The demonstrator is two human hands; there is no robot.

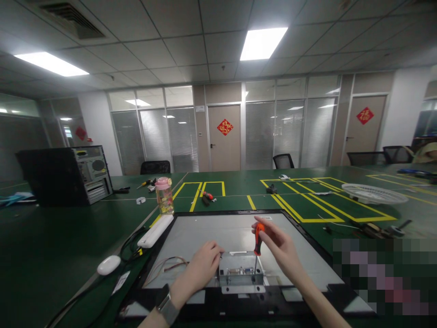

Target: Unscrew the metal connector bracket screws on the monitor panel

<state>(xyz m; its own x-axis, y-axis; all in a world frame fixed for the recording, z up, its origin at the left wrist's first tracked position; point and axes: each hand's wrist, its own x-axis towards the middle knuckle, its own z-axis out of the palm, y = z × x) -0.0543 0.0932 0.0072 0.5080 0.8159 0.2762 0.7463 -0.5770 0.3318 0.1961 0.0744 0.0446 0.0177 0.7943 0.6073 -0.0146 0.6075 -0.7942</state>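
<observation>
A metal bracket box [239, 289] with connector ports sits on the back of a flat display panel [191, 230] with a black frame. My left hand [205, 262], a watch on its wrist, is curled against the bracket's left side and steadies it; its fingertips are partly hidden. In my right hand [278, 241] a red and black screwdriver [260, 232] is pinched by the handle. It stands nearly upright, its thin shaft reaching down into the right part of the bracket; the tip's contact is too small to make out. Thin wires [167, 264] lie left of the bracket.
Left of the panel are a white power strip [156, 231], a white mouse [109, 264], black cables and a pink-lidded bottle [164, 196]. A computer case [64, 175] stands farther left. Red-handled pliers [207, 197] lie beyond the panel, a white racket-like object [373, 193] to the right.
</observation>
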